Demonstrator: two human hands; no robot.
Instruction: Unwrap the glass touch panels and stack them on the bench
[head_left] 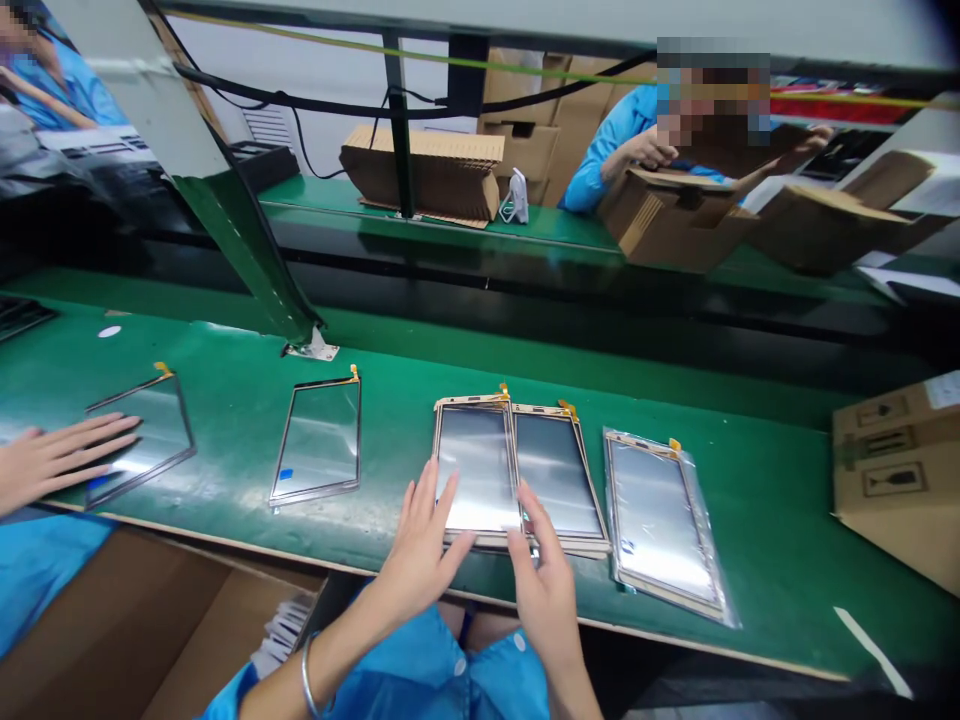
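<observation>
Left hand: grip open, fingers spread flat on lower edge of left glass panel. Right hand: grip open, fingertips on right glass panel, nothing clasped. Panels lie touching, side by side, on green worktop.

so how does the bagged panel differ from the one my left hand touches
The bagged panel sits in clear plastic; the bare panel at your left hand has none. The bagged panel lies alone, untouched; the bare panel abuts a neighbour. Both lie flat, gold tab at top.
</observation>
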